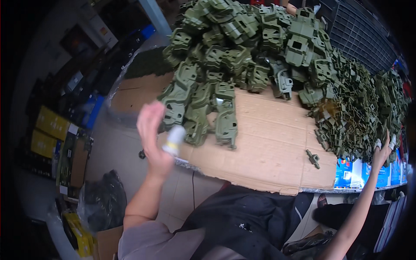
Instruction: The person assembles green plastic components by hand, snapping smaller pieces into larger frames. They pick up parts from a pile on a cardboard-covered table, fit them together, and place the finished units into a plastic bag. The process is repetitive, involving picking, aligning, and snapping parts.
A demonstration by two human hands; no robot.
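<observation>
My left hand (152, 136) is raised at the left edge of the cardboard-topped table, blurred by motion. Its thumb wears a white and yellow wrap and stands apart from the fingers; nothing shows in it. Close by are several rows of moulded olive-green plastic housings (197, 113). At the far right my right hand (382, 151) reaches to a stack of larger green parts (388, 99), fingers apart with white covers on some tips. Whether its fingertips touch a part I cannot tell. Left of that hand lies a heap of small green plastic pieces (346, 115).
One small green piece (313, 159) lies alone on the cardboard sheet (268, 138). More housings are piled high at the back, beside a black crate (362, 37). Blue printed sheeting (346, 175) covers the front right edge. A black bag (104, 201) stands on the floor at left.
</observation>
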